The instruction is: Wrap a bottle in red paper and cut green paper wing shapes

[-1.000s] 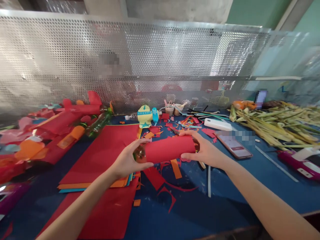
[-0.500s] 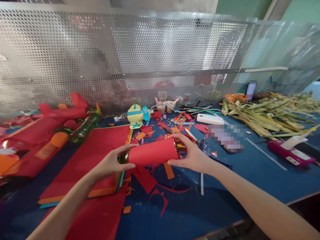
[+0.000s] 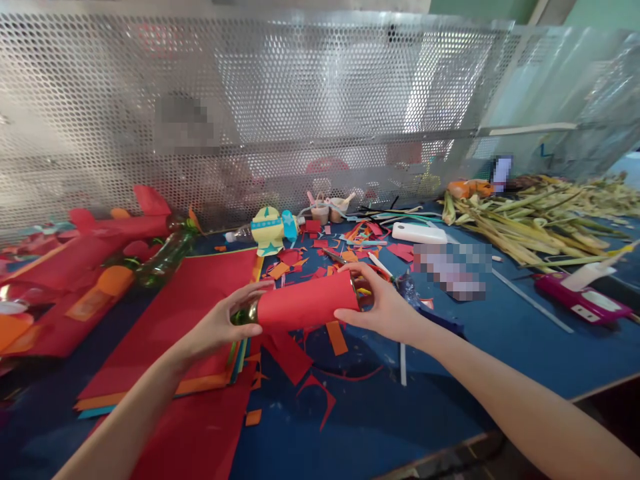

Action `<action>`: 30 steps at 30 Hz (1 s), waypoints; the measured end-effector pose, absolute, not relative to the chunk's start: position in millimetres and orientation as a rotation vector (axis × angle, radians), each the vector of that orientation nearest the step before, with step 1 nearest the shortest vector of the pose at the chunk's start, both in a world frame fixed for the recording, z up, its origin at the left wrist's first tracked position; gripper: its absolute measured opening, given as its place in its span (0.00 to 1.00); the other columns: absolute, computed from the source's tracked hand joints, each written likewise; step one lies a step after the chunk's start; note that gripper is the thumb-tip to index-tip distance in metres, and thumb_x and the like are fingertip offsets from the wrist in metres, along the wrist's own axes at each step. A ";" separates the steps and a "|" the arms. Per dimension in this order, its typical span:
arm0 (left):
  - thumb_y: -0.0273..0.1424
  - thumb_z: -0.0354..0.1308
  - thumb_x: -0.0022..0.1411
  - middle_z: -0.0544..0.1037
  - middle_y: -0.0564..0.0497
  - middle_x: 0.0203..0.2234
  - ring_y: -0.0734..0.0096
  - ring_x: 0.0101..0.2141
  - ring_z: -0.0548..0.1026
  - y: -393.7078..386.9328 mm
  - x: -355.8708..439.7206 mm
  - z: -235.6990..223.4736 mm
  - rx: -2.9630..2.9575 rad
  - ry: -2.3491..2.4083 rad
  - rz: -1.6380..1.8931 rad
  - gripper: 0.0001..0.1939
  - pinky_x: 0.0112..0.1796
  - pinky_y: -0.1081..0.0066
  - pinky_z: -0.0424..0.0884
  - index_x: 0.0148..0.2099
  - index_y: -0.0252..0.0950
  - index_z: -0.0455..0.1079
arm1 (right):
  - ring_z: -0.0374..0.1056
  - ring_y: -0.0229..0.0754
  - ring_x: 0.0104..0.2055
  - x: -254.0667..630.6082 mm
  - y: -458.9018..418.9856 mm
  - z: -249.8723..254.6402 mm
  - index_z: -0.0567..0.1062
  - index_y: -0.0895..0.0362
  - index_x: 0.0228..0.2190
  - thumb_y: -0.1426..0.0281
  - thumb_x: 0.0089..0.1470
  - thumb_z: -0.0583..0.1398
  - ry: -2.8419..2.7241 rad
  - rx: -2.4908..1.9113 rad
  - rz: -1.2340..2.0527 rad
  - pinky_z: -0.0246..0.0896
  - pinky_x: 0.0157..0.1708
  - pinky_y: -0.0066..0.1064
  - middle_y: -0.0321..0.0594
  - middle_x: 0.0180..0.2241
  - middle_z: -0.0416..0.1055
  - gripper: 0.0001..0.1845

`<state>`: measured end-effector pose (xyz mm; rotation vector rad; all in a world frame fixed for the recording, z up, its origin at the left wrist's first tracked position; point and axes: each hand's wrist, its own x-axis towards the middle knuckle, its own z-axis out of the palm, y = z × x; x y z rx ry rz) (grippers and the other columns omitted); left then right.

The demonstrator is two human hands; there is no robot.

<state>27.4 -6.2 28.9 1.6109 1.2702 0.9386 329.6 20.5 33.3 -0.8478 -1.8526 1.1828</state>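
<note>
A green bottle wrapped in red paper [image 3: 305, 303] lies nearly level in the air between my hands, its right end a little higher. My left hand [image 3: 223, 317] is curled around the bare green part at its left end. At the other end my right hand [image 3: 377, 303] grips the rim, thumb in front and fingers over the top. Below the bottle, red and orange paper scraps [image 3: 287, 357] are strewn on the blue tabletop [image 3: 360, 427]. A stack of coloured paper [image 3: 165, 320], red on top, lies beneath my left forearm.
Red-wrapped bottles [image 3: 95, 247] crowd the left side. A yellow-and-blue decorated bottle [image 3: 267, 230] and two small cups [image 3: 330, 208] stand or lie at the back, before a perforated metal panel [image 3: 310, 87]. Dry husks [image 3: 525, 220], a white case [image 3: 419, 233] and a magenta device [image 3: 580, 297] are to the right.
My left hand's fingers have loosened and slid slightly left along the bottle's end. The bottle stays in nearly the same place, and the view has tipped down a little.
</note>
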 end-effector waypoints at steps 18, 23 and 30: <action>0.52 0.64 0.44 0.77 0.45 0.41 0.58 0.44 0.74 -11.8 48.0 24.0 1.113 0.890 1.220 0.35 0.41 0.66 0.68 0.52 0.40 0.69 | 0.72 0.45 0.44 324.3 21.7 32.0 0.70 0.51 0.41 0.60 0.46 0.64 -1.200 -0.985 1.790 0.72 0.43 0.38 0.39 0.45 0.74 0.19; 0.34 0.68 0.48 0.75 0.50 0.48 0.62 0.50 0.71 -21.5 77.6 17.9 0.991 0.825 1.299 0.42 0.53 0.61 0.61 0.62 0.51 0.53 | 0.74 0.42 0.40 318.9 17.2 28.9 0.70 0.50 0.43 0.62 0.52 0.61 -0.949 -0.994 1.994 0.73 0.42 0.35 0.38 0.43 0.75 0.15; 0.34 0.67 0.49 0.78 0.52 0.41 0.64 0.45 0.74 -24.1 84.4 23.8 0.824 0.912 1.462 0.27 0.48 0.65 0.68 0.52 0.44 0.65 | 0.74 0.43 0.40 324.5 12.0 25.9 0.72 0.54 0.41 0.50 0.54 0.56 -1.295 -0.875 2.292 0.71 0.42 0.40 0.43 0.40 0.76 0.22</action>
